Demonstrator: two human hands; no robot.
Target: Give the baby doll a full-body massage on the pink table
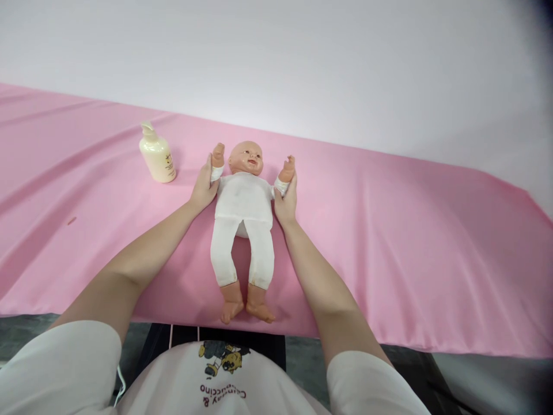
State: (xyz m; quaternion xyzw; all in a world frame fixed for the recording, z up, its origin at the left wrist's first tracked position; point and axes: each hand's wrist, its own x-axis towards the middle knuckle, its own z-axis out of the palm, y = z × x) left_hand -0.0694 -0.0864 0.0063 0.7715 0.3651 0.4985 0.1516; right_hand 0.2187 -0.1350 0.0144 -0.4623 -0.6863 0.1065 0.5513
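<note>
A baby doll [244, 199] in white cloth lies on its back on the pink sheet, head away from me and bare feet toward me. Both its arms are raised beside its head. My left hand [204, 187] is closed round the doll's forearm on the left, near the white cuff. On the other side, my right hand [286, 202] grips the doll's other forearm just below its small hand. Some of my fingers are hidden behind the doll's arms.
A cream pump bottle [159, 158] stands to the left of the doll. Farther left, a small reddish strip [71, 221] lies on the pink sheet [410, 248]. Behind the table rises a white wall [276, 69]. The table's front edge runs close to my body.
</note>
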